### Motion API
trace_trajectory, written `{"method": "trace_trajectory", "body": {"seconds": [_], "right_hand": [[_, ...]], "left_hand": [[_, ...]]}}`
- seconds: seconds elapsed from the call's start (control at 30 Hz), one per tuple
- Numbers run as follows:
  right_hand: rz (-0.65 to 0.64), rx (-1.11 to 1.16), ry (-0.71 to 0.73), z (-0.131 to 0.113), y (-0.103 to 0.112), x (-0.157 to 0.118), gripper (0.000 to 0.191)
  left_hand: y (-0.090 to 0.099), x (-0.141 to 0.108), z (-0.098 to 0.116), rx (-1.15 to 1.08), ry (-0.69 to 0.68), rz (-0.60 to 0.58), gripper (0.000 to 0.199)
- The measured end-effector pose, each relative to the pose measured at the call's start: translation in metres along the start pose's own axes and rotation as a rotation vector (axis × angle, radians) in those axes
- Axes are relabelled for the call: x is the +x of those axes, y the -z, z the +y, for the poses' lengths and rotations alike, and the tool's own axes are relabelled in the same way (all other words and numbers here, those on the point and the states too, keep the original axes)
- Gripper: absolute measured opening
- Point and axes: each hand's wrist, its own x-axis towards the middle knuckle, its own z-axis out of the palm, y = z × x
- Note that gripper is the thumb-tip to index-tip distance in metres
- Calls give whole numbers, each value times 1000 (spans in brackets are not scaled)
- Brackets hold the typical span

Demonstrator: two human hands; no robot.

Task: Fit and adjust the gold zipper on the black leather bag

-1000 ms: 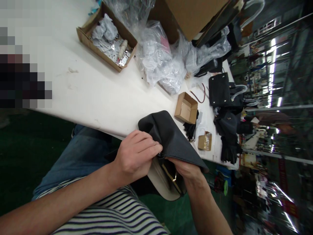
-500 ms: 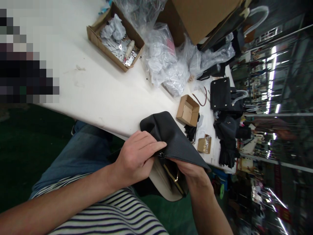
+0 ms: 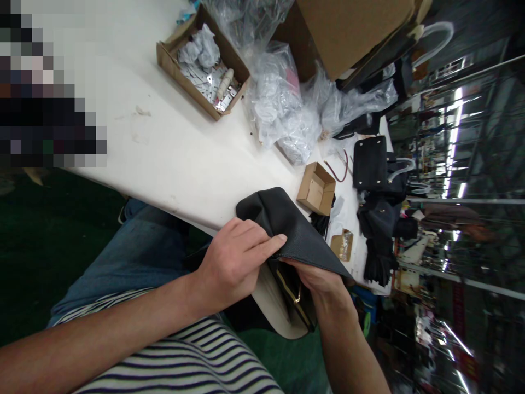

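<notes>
A black leather handbag (image 3: 295, 230) lies tilted over the table's front edge, its mouth facing me. Inside it show a beige lining (image 3: 270, 298) and a gold-toned zipper (image 3: 296, 300). My left hand (image 3: 235, 260) is closed on the edge of the bag's mouth, one finger stretched along the outer leather. My right hand (image 3: 318, 276) reaches into the opening from below and holds the same panel from inside; the leather hides its fingertips.
On the white table (image 3: 197, 158) stand a carton of metal plates (image 3: 205, 74), plastic-wrapped parts (image 3: 287, 109) and a small open box (image 3: 316, 189). Several black bags (image 3: 371, 164) sit toward the right end. A large cardboard box (image 3: 356, 33) stands at the back.
My left index finger has slid slightly right along the leather, and a small dark piece at the bag's edge is now covered. The view has shifted a little.
</notes>
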Motion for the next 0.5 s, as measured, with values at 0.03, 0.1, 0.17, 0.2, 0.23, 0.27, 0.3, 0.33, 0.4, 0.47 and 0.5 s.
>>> {"method": "trace_trajectory", "body": {"seconds": [0.03, 0.1, 0.17, 0.2, 0.23, 0.27, 0.3, 0.33, 0.4, 0.47, 0.5], "right_hand": [[-5, 9, -5, 1, 0, 0, 49], [-3, 29, -11, 2, 0, 0, 51], [2, 48, -10, 3, 0, 1, 55], [11, 58, -6, 3, 0, 1, 58], [23, 68, -1, 2, -1, 1, 61], [36, 79, 2, 0, -1, 1, 65], [48, 89, 3, -2, -2, 1, 67], [58, 97, 3, -5, -4, 1, 69], [63, 97, 7, -10, -6, 0, 68], [47, 68, 42, -13, -9, 1, 61], [36, 36, 76, -14, -10, 2, 56]], "left_hand": [[0, 1, -1, 4, -13, 2, 45], [1, 3, -1, -5, -3, 3, 41], [2, 4, -1, -20, 47, 3, 35], [3, 4, -1, -23, 70, 10, 32], [3, 4, -1, -21, 87, 16, 30], [3, 4, 0, -15, 92, 22, 29], [3, 3, 0, -5, 87, 25, 30], [3, 3, 0, 4, 75, 26, 31], [3, 3, 0, 18, 57, 23, 34], [4, 4, -1, 28, 51, 22, 32], [4, 4, -1, 33, 47, 22, 31]]}}
